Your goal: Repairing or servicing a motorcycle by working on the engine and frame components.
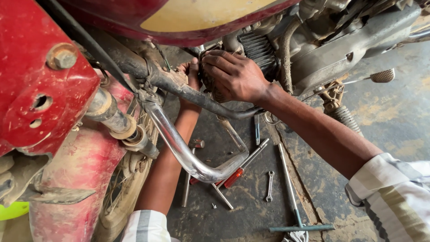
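My right hand (233,76) is closed over a dark round engine part (207,83), just under the red tank (179,20). My left hand (192,71) supports it behind; its grip I cannot tell. I should turn slowly, keeping both hands steady.

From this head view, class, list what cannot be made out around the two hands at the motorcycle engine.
- Left hand: mostly hidden behind the black frame tube; its grip cannot be told.
- Right hand: its fingers cover the engine part beneath.
- T-handle wrench: lower end cut off by the bottom edge.
- Small spanner: too small to tell its size.
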